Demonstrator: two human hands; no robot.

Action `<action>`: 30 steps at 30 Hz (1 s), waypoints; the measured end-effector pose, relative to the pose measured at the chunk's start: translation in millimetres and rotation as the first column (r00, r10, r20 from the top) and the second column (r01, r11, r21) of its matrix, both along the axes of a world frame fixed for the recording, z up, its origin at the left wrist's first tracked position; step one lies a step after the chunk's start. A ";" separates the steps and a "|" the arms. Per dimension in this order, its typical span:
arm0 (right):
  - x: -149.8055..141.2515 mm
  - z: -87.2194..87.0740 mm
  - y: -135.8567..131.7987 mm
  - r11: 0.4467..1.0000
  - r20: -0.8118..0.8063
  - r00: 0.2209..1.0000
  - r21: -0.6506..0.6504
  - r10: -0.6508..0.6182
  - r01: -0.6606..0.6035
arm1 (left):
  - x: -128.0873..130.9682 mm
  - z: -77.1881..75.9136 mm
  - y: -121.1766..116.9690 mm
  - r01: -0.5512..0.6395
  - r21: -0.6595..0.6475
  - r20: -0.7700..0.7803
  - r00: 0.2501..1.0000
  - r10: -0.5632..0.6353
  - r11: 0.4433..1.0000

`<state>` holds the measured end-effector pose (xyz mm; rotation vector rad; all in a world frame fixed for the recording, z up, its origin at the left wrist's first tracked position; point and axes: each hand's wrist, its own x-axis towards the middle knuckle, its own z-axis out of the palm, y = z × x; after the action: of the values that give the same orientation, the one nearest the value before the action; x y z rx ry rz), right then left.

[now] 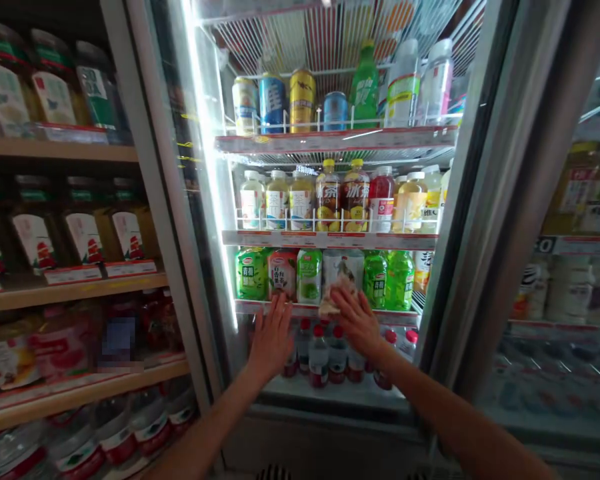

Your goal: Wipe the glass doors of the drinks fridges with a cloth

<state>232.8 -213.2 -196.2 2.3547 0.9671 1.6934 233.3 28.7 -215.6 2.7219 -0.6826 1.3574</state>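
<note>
I face an open drinks cooler. My left hand [273, 337] lies flat with fingers spread against the front rail of the third shelf [405, 319], below a pink-labelled bottle [282, 274]. My right hand [356, 319] presses a crumpled pale cloth [333, 299] onto the same rail, just under a white-labelled bottle [343, 268]. Green bottles [251, 272] stand on either side along that shelf. Small red-capped bottles [319, 353] fill the shelf beneath my hands.
Upper shelves hold cans [273, 101] and yellow tea bottles [329, 195]. The open glass door [505, 173] stands at my right, its frame close to my right forearm. Wooden shelves of jars and bottles [70, 233] run along the left.
</note>
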 end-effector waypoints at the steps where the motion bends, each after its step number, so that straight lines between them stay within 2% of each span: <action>1: -3.9 -8.6 -6.4 0.996 -0.032 0.999 -0.087 0.031 -0.033 | -0.7 -2.4 -4.6 0.014 0.001 -0.003 1.000 -0.014 1.000; 3: -10.3 -19.2 -20.1 0.974 -0.089 0.994 -0.210 0.063 -0.080 | -2.1 -6.6 -12.7 0.043 0.018 -0.007 0.999 -0.042 0.999; 4: -12.0 -18.9 -26.9 0.975 -0.095 0.994 -0.212 0.051 -0.070 | -2.9 -8.0 -16.6 0.054 0.028 -0.007 0.999 -0.053 0.998; 6: -12.3 -9.5 -39.1 0.997 -0.040 0.999 -0.079 -0.013 0.010 | -4.3 -8.9 -25.1 0.073 0.040 0.006 0.997 -0.073 0.997; 8: -11.7 -0.9 -48.1 0.987 0.032 0.993 0.122 -0.111 0.107 | -5.9 -7.9 -34.9 0.096 0.042 0.027 0.995 -0.097 0.995; 10: -14.6 -6.1 -54.1 0.967 0.038 0.986 0.207 -0.161 0.150 | -7.9 -6.0 -44.7 0.121 0.037 0.045 0.991 -0.123 0.992; 13: -24.1 -32.0 -63.2 0.988 -0.039 0.992 0.086 -0.123 0.125 | -10.3 -2.8 -55.7 0.154 0.019 0.063 0.986 -0.155 0.988; 15: -27.7 -37.8 -73.3 0.991 -0.046 0.991 0.051 -0.122 0.124 | -10.5 -0.5 -60.1 0.166 0.000 0.070 0.984 -0.166 0.986; 17: -27.1 -25.0 -86.1 0.974 0.025 0.983 0.145 -0.180 0.175 | -9.9 1.8 -63.6 0.165 -0.028 0.067 0.984 -0.163 0.986; 19: -25.0 -6.3 -98.1 0.926 0.121 0.954 0.300 -0.274 0.228 | -9.2 3.2 -67.6 0.157 -0.052 0.061 0.986 -0.154 0.986; 21: -26.1 -1.8 -105.5 0.885 0.162 0.926 0.387 -0.340 0.257 | -9.0 2.5 -72.2 0.162 -0.050 0.063 0.985 -0.159 0.985; 22: -28.9 -8.3 -107.0 0.883 0.151 0.926 0.386 -0.345 0.266 | -9.1 1.3 -74.2 0.170 -0.040 0.064 0.984 -0.167 0.985; 26: -44.7 -57.9 -106.4 0.937 -0.013 0.966 0.240 -0.259 0.255 | -9.0 -2.7 -77.5 0.178 -0.016 0.042 0.983 -0.177 0.984; 27: -46.1 -62.8 -107.1 0.942 -0.039 0.968 0.224 -0.247 0.249 | -8.7 -2.0 -77.0 0.171 -0.021 0.033 0.985 -0.170 0.985; 28: -45.4 -61.0 -108.4 0.940 -0.043 0.968 0.231 -0.247 0.250 | -8.1 -0.4 -76.2 0.161 -0.029 0.029 0.987 -0.160 0.987; 30: -38.5 -40.8 -111.9 0.915 0.012 0.965 0.320 -0.262 0.245 | -6.6 5.0 -74.0 0.144 -0.050 0.039 0.989 -0.142 0.988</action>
<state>194.2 -325.0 -237.0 2.4697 0.3768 1.9096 226.7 -45.3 -210.6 2.5593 -0.8155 1.3732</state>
